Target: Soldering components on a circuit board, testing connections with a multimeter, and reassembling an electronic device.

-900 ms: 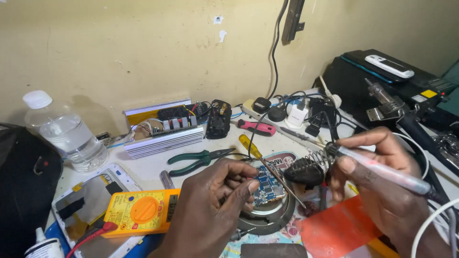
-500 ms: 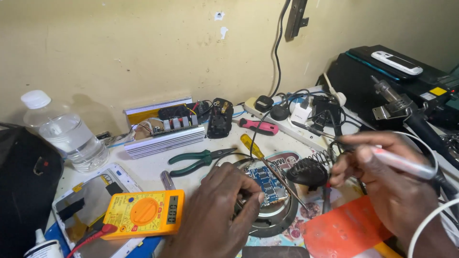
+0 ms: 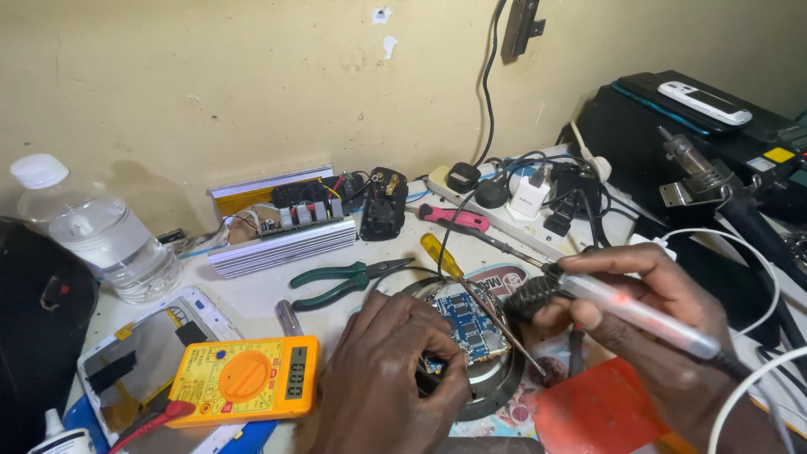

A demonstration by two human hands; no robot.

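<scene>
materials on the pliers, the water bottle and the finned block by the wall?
Pliers: dark metal jaws, green grips that look like matte plastic or rubber. Water bottle: clear glossy plastic with a white cap; you can see through it. Finned block: probably bare aluminium, silvery with ribbed edges.

1. The circuit board [image 3: 472, 326] is glossy blue with small shiny metal parts.
2. The soldering iron [image 3: 639, 313] has a translucent, smooth plastic handle.
3. The meter [image 3: 244, 378] is matt yellow plastic with an orange dial.
4. The pliers [image 3: 345, 282] have dull metal tips and green rubbery handles.
5. The water bottle [image 3: 101, 235] is clear, shiny plastic with a white cap.
6. The heat sink [image 3: 282, 244] is ribbed, brushed metal.
7. The wall [image 3: 210, 84] looks rough, matt, chipped paint.
8. The worktop [image 3: 252, 298] is smooth and pale.
</scene>
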